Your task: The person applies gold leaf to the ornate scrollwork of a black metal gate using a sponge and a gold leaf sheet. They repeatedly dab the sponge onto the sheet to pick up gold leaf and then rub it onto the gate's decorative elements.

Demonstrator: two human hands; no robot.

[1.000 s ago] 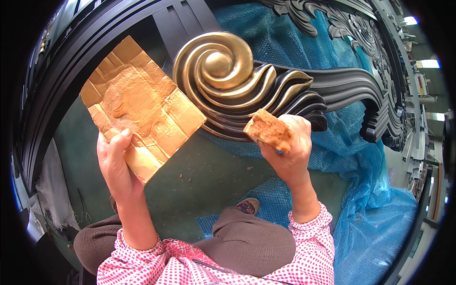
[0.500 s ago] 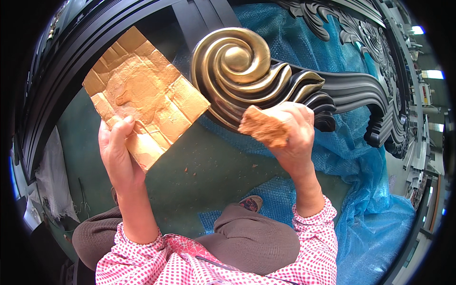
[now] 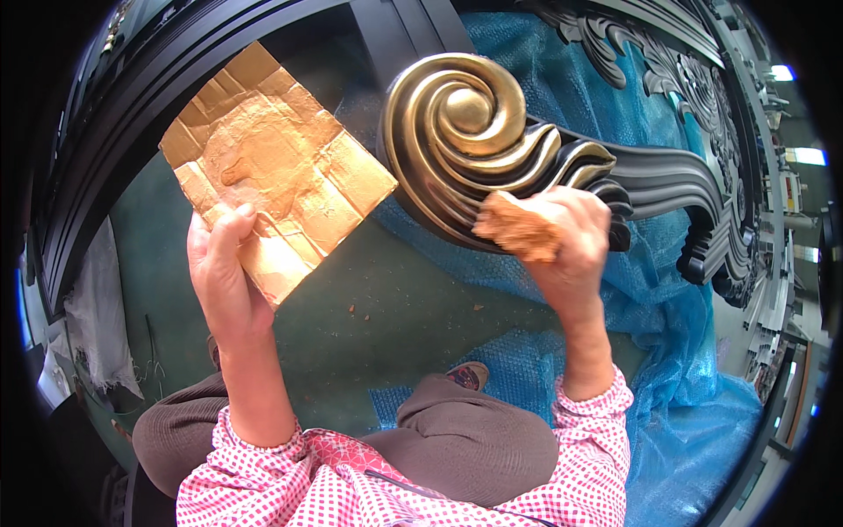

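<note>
My left hand (image 3: 230,274) grips a flattened piece of cardboard (image 3: 329,180) by its lower edge, thumb on top. The card is creased and coated in gold paint, with a thicker wet-looking patch in its middle. In my right hand (image 3: 575,241) is a rough, brown, gold-stained pad (image 3: 518,230), sponge-like or crumpled cloth; I cannot tell which. That pad is just in front of the lower edge of a carved scroll (image 3: 465,110), dark with gold on its raised ridges. Whether they touch is unclear. The cardboard's right corner lies close to the scroll's left side in view.
A dark grooved frame (image 3: 132,132) curves along the upper left. From the scroll a black moulded rail (image 3: 672,171) runs right towards black leafy carving (image 3: 694,75). Blue bubble wrap (image 3: 685,351) hangs behind and covers part of the green floor (image 3: 342,351). Clear plastic sheeting (image 3: 101,316) lies left.
The view has shifted, so the scroll sits farther right in the picture. My right hand with the pad has moved right along with it. The cardboard overlaps the scroll less.
</note>
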